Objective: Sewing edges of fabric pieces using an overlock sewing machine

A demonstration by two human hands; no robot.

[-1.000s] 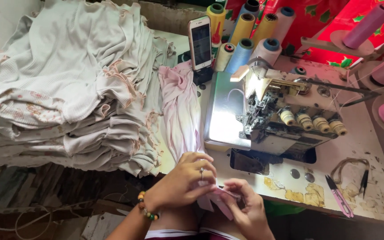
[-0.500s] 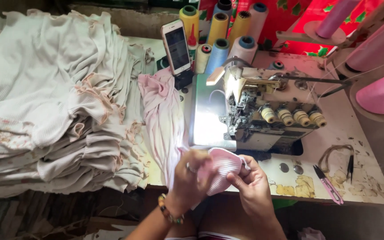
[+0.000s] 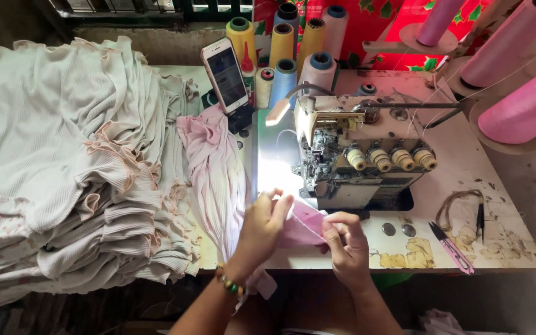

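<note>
Fabric, a pink piece (image 3: 302, 226), sits pinched between left hand (image 3: 263, 224) and right hand (image 3: 344, 243) at the desk (image 3: 466, 180) edge, just before the overlock machine (image 3: 358, 158); folded garments (image 3: 63, 174) piled left, thread cones (image 3: 283, 46) behind.

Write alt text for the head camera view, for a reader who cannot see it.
A person's left hand and right hand hold a pink fabric piece at the table's front edge, before an overlock sewing machine. A pile of pale ribbed garments fills the left; thread cones and an upright phone stand behind.
</note>
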